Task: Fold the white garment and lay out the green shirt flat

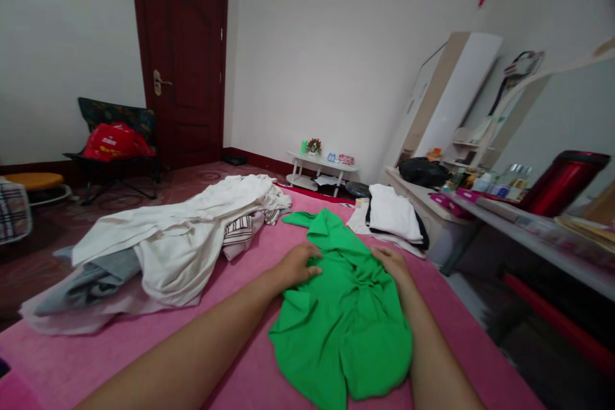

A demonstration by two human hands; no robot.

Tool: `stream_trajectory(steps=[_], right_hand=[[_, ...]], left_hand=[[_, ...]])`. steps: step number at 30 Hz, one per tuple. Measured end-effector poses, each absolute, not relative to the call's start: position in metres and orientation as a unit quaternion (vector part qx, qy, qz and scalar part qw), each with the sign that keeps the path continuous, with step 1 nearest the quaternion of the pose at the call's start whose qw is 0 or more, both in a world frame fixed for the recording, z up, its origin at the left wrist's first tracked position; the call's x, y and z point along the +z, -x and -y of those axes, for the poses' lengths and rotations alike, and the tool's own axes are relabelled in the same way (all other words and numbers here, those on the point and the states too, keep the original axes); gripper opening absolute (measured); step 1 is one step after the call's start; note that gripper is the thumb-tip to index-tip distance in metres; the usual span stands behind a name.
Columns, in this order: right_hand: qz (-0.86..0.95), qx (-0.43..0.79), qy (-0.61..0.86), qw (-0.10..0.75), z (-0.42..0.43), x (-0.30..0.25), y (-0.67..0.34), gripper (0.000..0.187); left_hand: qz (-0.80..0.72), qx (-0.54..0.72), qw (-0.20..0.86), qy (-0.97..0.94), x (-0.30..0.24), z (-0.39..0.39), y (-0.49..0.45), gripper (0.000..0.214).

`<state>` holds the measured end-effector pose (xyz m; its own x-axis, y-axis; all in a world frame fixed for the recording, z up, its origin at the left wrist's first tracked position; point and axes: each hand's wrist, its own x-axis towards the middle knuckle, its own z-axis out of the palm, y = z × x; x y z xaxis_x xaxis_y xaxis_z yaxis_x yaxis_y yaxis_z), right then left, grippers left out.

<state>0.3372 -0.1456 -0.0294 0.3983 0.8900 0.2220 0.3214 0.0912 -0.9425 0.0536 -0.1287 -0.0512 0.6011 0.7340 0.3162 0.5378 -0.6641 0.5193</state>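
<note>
A crumpled green garment (336,307), which looks like a shirt, lies spread on the pink bed cover (240,346) in front of me. My left hand (300,265) rests at its left edge, thumb and fingertips apart on the cloth. At the opposite edge, my right hand (391,262) touches the fabric with its fingers stretched out; its thumb is mostly hidden. Creases gather in the cloth between both hands. One narrow green end, perhaps a sleeve, points to the upper left.
White and grey clothes (177,237) are heaped on the left. Folded white and black clothes (394,214) lie at the far right. A dressing table (461,211) with bottles and a red cylinder (567,182) borders the bed. Behind are a small white table (321,162) and a chair (118,112) with a red bag.
</note>
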Motion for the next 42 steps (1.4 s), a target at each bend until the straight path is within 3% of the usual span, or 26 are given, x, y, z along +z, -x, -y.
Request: stream_trajectory(steps=[6,11,13,19,23,27,29,32,35,38,40,42], right_hand=[[0.549,0.238,0.622,0.506,0.155,0.009,-0.318,0.038],[0.607,0.207,0.715,0.278,0.163,0.012,-0.293,0.034],[0.578,0.174,0.761,0.237,0.165,0.003,-0.287,0.036],[0.518,0.224,0.738,0.37,0.167,0.003,-0.296,0.026],[0.451,0.213,0.693,0.521,0.168,0.024,-0.325,0.021],[0.269,0.162,0.56,0.767,0.166,0.028,-0.349,0.031],[0.248,0.075,0.578,0.773,0.164,0.027,-0.349,0.044],[0.359,-0.033,0.644,0.674,0.167,0.032,-0.332,0.062],[0.529,0.13,0.662,0.515,0.178,0.042,-0.303,0.05],[0.631,0.3,0.667,0.259,0.189,0.044,-0.278,0.037],[0.666,0.284,0.676,0.137,0.191,0.036,-0.266,0.034],[0.682,0.223,0.691,0.089,0.189,0.024,-0.261,0.031]], left_hand=[[-0.417,0.263,0.125,-0.861,-0.055,0.133,-0.048,0.064],[-0.45,0.206,0.102,-0.863,-0.047,0.134,-0.047,0.035],[-0.475,0.217,0.083,-0.849,-0.041,0.132,-0.042,0.029],[-0.568,0.283,0.05,-0.771,-0.027,0.116,-0.011,0.028],[-0.636,0.307,0.033,-0.707,-0.029,0.102,0.014,0.031],[-0.642,0.336,0.044,-0.688,-0.033,0.095,0.026,0.033],[-0.639,0.336,0.042,-0.691,-0.035,0.095,0.027,0.033],[-0.64,0.313,0.043,-0.7,-0.038,0.097,0.027,0.033],[-0.618,0.299,0.024,-0.727,-0.035,0.102,0.024,0.032],[-0.556,0.317,-0.013,-0.768,-0.021,0.112,0.011,0.032],[-0.505,0.31,0.012,-0.805,-0.007,0.124,-0.004,0.025],[-0.463,0.26,0.089,-0.842,0.006,0.138,-0.019,0.025]])
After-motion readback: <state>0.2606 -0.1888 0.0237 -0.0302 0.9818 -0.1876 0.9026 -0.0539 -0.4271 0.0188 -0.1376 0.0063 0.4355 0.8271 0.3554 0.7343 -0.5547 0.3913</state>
